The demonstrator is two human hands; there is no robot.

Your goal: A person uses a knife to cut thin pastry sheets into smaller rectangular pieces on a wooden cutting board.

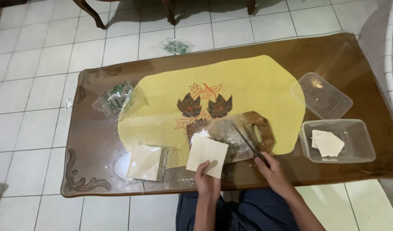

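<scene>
My left hand (206, 179) holds a pale square sheet of dough (207, 155) by its near edge, lifted over the front of the table. My right hand (273, 173) grips the dark handle of a knife (249, 143) whose blade lies across a floury wooden cutting board (264, 130). The board sits on a yellow mat (247, 85) with a leaf pattern. A stack of the same square sheets (144, 162) lies in a plastic wrapper to the left of my left hand.
A clear plastic container (354, 147) at the right holds cut sheets, and its lid (321, 95) lies behind it. A crumpled green-printed bag (116, 99) lies at the left. The brown table (89, 141) stands on white floor tiles; chair legs (94, 15) are beyond.
</scene>
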